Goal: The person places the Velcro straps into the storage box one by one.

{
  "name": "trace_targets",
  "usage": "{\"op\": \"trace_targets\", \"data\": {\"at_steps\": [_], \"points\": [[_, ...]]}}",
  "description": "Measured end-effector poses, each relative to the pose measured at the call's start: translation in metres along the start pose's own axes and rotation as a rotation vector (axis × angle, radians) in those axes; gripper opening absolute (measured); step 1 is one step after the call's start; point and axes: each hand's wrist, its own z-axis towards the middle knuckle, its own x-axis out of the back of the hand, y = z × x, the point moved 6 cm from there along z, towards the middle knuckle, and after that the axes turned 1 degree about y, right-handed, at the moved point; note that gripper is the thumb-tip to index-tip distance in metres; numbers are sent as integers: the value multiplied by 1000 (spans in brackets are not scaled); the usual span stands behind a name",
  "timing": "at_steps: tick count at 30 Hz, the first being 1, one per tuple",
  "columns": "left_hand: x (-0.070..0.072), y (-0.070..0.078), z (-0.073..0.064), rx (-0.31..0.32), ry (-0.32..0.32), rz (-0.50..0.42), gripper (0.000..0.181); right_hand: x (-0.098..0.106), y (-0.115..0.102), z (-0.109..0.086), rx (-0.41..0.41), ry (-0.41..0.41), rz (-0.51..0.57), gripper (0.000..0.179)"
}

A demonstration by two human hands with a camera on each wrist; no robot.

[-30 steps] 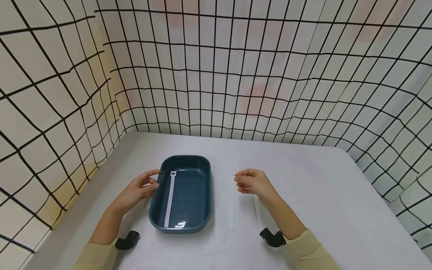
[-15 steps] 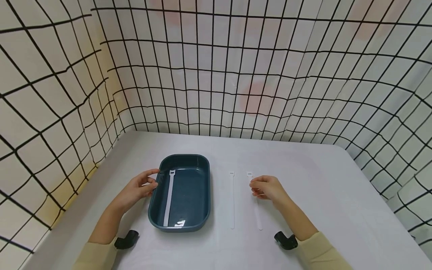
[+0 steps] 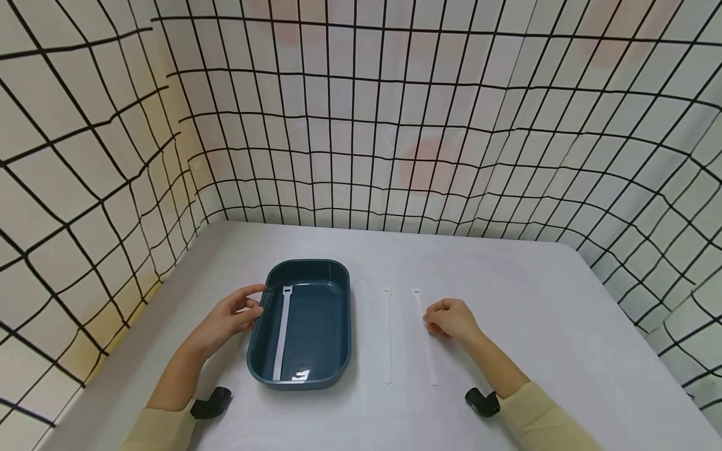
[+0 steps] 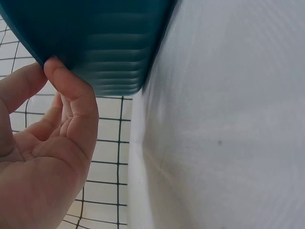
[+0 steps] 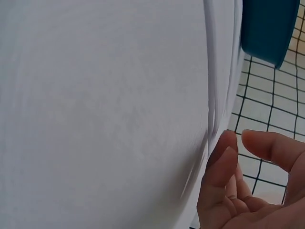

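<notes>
A dark teal plastic tray point(image 3: 350, 338) stands on the table, left of centre. My left hand point(image 3: 228, 316) holds its left rim, thumb and a finger point(image 4: 71, 95) on either side of the edge in the left wrist view. One white strap with a slotted head point(image 3: 282, 338) lies lengthwise inside the tray. Two matching straps lie on the table to its right: a nearer strap point(image 3: 388, 338) and a farther strap point(image 3: 430, 363). Over the farther one, my right hand point(image 3: 455, 321) reaches down, its fingertips at the strap's right side. A gap shows between thumb and fingers in the right wrist view.
A white cloth covers the table point(image 3: 536, 326). Black wire mesh point(image 3: 333, 125) rises behind it and along both sides. A black wrist camera point(image 3: 211, 403) sits on the left wrist, another camera point(image 3: 482, 402) on the right.
My right hand has moved right and down, from above the nearer strap to the farther strap, whose head now shows. The left hand stays at the tray's rim.
</notes>
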Motion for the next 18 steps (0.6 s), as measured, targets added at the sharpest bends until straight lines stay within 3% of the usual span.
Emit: {"op": "trace_targets", "data": {"at_steps": [10, 18], "points": [[0, -1, 0, 6, 7, -8, 60, -6, -6, -2, 83, 42, -281, 22], [-1, -1, 0, -6, 6, -11, 60, -9, -8, -1, 127, 49, -342, 28]]}}
